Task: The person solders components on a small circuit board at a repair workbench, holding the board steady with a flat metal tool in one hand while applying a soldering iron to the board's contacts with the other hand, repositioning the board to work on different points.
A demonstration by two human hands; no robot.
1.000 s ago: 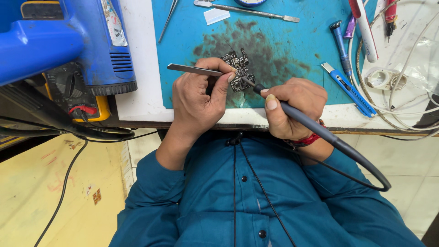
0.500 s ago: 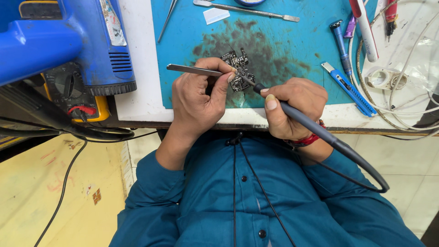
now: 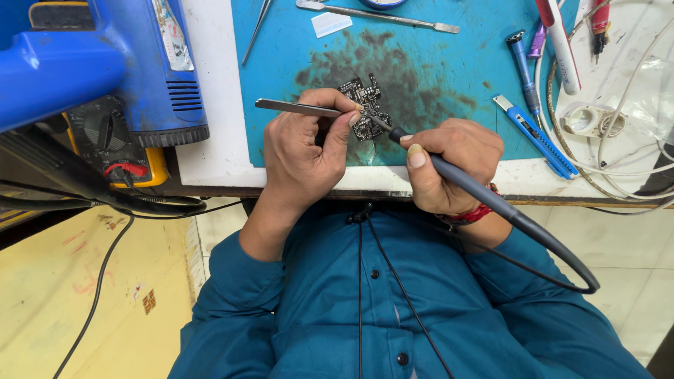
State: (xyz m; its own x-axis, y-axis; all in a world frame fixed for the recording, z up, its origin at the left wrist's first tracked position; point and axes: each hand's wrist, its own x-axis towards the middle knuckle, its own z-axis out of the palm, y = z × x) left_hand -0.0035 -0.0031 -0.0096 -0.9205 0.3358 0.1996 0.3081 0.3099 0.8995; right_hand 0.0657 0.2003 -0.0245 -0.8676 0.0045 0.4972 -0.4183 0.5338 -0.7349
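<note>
Work surface: blue mat [image 3: 449,70] on a white counter [image 3: 210,105]; the mat bears a dark scorched or stained patch around its centre.
Work item: small dark circuit board [image 3: 365,105], lying on the stained part of the mat, between the two hands and touched by both tools.
Left hand [image 3: 309,151]: fist-like, wrist toward the counter edge, thumb and forefinger pinched shut on metal tweezers [image 3: 298,107]. The tweezers lie nearly level, rear end pointing left, tips at the board's left edge; what the tips grip is too small to tell.
Right hand [image 3: 449,161]: fingers wrapped closed around a dark soldering iron [image 3: 463,184], held like a pen, thumb along the shaft. The tip slants up-left onto the board's lower right part. Its black cable [image 3: 562,253] loops off to the right, below the counter edge.
Containers: none visible holding anything; a small white round fitting [image 3: 590,119] sits among white cables at right, contents unclear.
Surroundings, right: blue utility knife [image 3: 533,137] and blue pen-like tool [image 3: 523,67] on the mat, near the right hand.
Surroundings, top: second metal tool [image 3: 379,15] lying across the mat's far edge.
Surroundings, left: large blue device [image 3: 98,63], with a yellow meter [image 3: 112,151] beneath it.
Change from earlier frames: hands, tweezers, iron and board hold the same positions; only the cable loop at right has shifted slightly.
</note>
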